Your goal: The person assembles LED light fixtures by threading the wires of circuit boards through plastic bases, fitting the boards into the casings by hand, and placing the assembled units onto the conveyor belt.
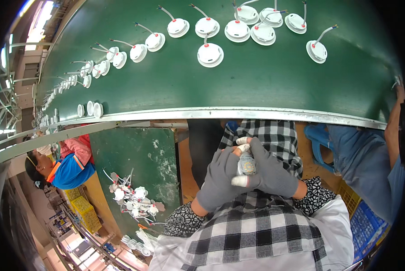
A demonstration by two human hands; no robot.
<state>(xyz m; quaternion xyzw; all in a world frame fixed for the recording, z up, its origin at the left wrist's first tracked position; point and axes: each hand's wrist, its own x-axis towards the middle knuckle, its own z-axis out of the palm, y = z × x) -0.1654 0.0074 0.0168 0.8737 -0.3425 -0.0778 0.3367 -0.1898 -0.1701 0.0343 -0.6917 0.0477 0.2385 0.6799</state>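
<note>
Over my lap, both hands in grey gloves are closed around a small LED lamp part (247, 166), pale with a ring of yellow dots on its face. My left hand (219, 174) grips it from the left, and its palm side is hidden. From the right, my right hand (273, 170) wraps it; whitish covers show on some fingertips. Beyond the hands, white round lamp housings (210, 55) with short grey cables stand on the green conveyor belt (265, 86). Left of me, a heap of white lamp parts with wires (137, 201) lies on a worn green side table (135, 153).
A metal rail (220, 113) edges the belt. By the side table's near corner lie an orange-handled tool (147, 229) and stacked white cups (137, 245). A person in blue (71, 169) sits at left; another person's arm (393, 122) reaches the belt at right, above a blue crate (365, 228).
</note>
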